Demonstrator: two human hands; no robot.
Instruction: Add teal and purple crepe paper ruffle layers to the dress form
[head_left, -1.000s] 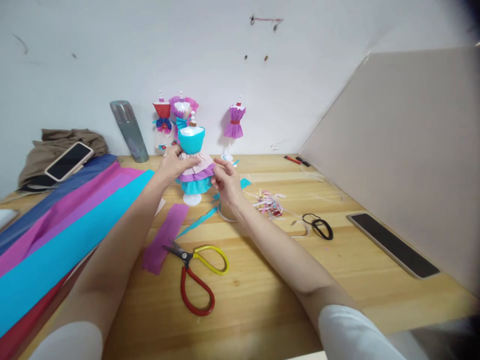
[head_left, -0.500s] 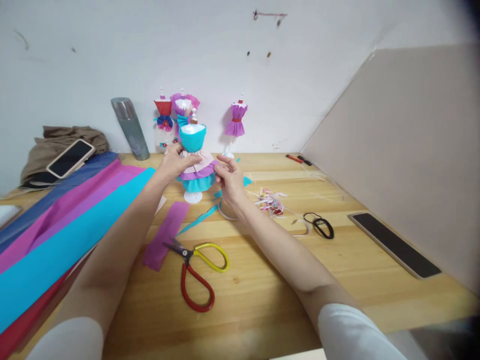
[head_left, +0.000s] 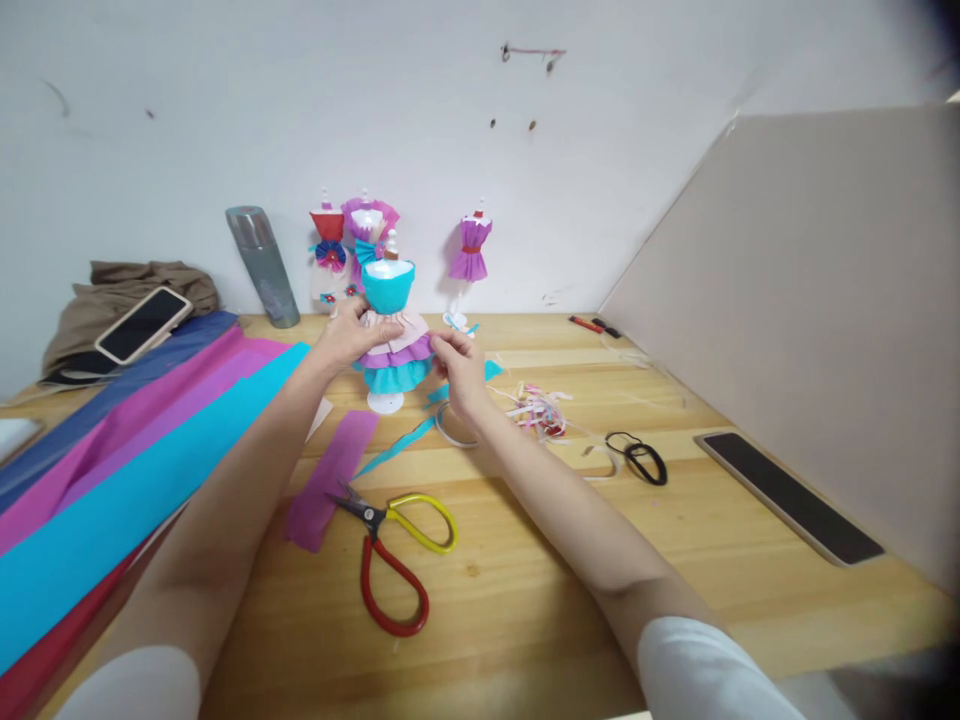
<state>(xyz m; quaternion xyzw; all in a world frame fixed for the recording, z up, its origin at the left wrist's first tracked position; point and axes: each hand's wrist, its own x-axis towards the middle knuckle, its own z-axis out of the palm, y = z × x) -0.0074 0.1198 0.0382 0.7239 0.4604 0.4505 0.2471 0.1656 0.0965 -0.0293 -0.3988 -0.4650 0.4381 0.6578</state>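
A small dress form (head_left: 388,290) in a turquoise top stands on a white round base. Its layered paper skirt (head_left: 397,377) runs from pale pink through purple to turquoise. My left hand (head_left: 352,330) grips the form around the waist, thumb across the pale pink layer and the other fingers partly hidden behind. On the right side, my right hand (head_left: 459,365) pinches the edge of the purple layer between thumb and forefinger. Scissors (head_left: 371,515) with one yellow and one red handle lie spread nearer me, tips on a purple paper strip (head_left: 330,480).
Long sheets of coloured paper (head_left: 150,480) cover the left side, near a phone (head_left: 144,325) and a flask (head_left: 262,265). More dressed forms (head_left: 471,250) stand by the wall. Paper scraps (head_left: 541,412), black hair ties (head_left: 637,460) and a dark flat device (head_left: 787,497) lie rightward.
The view has tilted up slightly, so everything sits a little lower. My right fingers have drawn together at the purple layer's edge; my left hand keeps its hold.
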